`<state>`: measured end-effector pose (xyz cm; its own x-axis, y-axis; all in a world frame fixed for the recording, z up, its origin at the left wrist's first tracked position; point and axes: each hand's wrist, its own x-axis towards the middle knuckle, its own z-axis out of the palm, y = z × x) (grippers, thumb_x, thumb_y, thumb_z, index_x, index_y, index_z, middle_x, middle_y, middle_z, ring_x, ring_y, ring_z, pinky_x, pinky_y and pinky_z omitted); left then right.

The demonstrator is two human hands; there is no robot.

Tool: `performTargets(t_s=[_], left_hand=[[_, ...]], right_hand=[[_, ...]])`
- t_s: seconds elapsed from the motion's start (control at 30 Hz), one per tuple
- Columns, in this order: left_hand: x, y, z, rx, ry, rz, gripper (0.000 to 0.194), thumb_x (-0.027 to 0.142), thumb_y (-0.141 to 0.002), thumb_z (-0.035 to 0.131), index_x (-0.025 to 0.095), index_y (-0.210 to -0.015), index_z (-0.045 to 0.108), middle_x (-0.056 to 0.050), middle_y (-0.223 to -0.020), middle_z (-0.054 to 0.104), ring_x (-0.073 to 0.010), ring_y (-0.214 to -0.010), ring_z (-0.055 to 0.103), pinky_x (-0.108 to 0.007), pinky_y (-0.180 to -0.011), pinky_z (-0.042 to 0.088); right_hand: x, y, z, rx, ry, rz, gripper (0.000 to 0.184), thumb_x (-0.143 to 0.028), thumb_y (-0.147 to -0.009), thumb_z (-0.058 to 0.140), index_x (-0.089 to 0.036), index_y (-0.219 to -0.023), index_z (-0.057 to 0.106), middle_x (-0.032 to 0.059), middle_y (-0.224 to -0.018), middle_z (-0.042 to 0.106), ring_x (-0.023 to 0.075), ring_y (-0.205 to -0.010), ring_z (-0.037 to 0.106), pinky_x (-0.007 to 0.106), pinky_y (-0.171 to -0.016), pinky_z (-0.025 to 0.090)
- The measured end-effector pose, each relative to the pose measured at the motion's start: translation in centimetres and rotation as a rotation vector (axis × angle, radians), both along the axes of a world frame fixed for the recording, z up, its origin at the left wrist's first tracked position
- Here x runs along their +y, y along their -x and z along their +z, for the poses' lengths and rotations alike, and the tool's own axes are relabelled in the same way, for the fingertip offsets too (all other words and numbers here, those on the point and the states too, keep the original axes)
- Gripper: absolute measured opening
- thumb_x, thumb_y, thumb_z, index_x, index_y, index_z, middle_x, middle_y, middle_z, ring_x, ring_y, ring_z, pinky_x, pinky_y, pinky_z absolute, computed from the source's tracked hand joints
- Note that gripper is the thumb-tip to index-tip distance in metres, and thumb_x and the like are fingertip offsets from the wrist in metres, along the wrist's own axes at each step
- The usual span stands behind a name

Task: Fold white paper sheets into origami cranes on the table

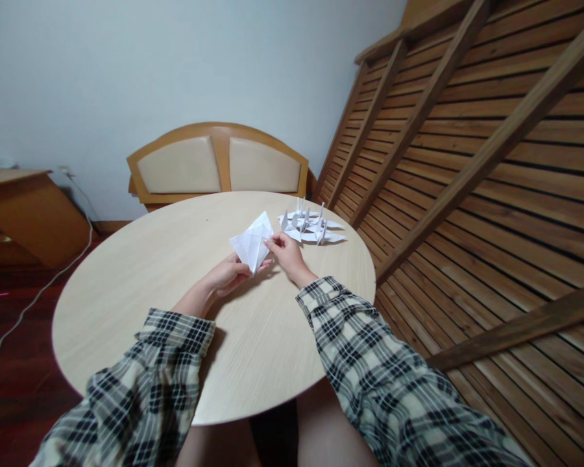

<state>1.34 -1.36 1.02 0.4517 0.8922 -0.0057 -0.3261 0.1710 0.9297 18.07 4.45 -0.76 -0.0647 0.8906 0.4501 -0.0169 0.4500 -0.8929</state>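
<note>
Left grip (pixel 228 274) holds folded white paper diamond (pixel 250 241); right grip (pixel 288 255) pinches its right edge. White paper cranes (pixel 320 233) just beyond right grip.

Free room over the tabletop (pixel 121 292) left of the left hand (pixel 227 274), paper cranes (pixel 320 236) an obstacle beyond the right hand (pixel 288 254)

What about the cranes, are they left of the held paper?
No, the cranes sit right of the paper in the left hand.
</note>
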Motion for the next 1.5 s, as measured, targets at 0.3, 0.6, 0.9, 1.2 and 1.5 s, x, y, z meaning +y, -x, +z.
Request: performTargets(t_s=[0.3,0.6,0.9,1.2,1.5], left_hand=[[-0.4,-0.4,0.1,0.011,-0.048,0.032,0.04,0.012,-0.077,0.067,0.013,-0.117,0.061,-0.015,-0.112,0.068,-0.0221,-0.095,0.069,-0.035,-0.092,0.053],[0.0,-0.7,-0.5,0.159,-0.062,0.181,0.027,0.015,-0.078,0.069,0.009,-0.103,0.063,-0.018,-0.103,0.071,-0.0183,-0.078,0.069,-0.03,-0.075,0.057],[-0.3,-0.6,-0.3,0.186,-0.097,0.174,0.035,0.017,-0.077,0.07,0.009,-0.11,0.06,-0.017,-0.099,0.07,-0.0176,-0.071,0.068,-0.027,-0.061,0.054],[-0.4,-0.8,-0.3,0.18,-0.123,0.115,0.036,0.016,-0.075,0.073,0.01,-0.108,0.057,-0.011,-0.088,0.068,-0.0117,-0.061,0.061,-0.026,-0.059,0.053],[-0.7,-0.7,0.2,0.242,-0.132,0.095,0.02,0.02,-0.078,0.071,0.012,-0.093,0.061,-0.006,-0.074,0.065,-0.01,-0.053,0.054,-0.024,-0.051,0.046]], right_hand=[[-0.2,0.0,0.4,-0.012,-0.022,-0.078,0.018,-0.032,-0.074,0.067,-0.02,-0.08,0.056,-0.0017,-0.074,0.056,0.0136,-0.07,0.052,0.029,-0.069,0.044],[-0.7,0.0,0.4,0.175,0.097,-0.059,0.048,-0.028,-0.074,0.071,-0.024,-0.113,0.041,-0.0058,-0.072,0.058,0.0146,-0.069,0.059,0.028,-0.068,0.046],[-1.5,0.6,1.0,0.293,0.316,0.174,0.038,-0.023,-0.073,0.072,-0.022,-0.104,0.049,0.0012,-0.09,0.067,0.0134,-0.074,0.062,0.027,-0.067,0.049],[-1.2,0.4,0.8,0.209,0.267,0.023,0.039,-0.03,-0.071,0.072,-0.021,-0.102,0.049,-0.0012,-0.083,0.063,0.0113,-0.066,0.056,0.023,-0.056,0.041],[-0.2,-0.1,0.2,0.276,0.244,-0.072,0.044,-0.031,-0.073,0.068,-0.024,-0.109,0.046,0.0005,-0.09,0.065,0.0147,-0.074,0.062,0.026,-0.063,0.046]])
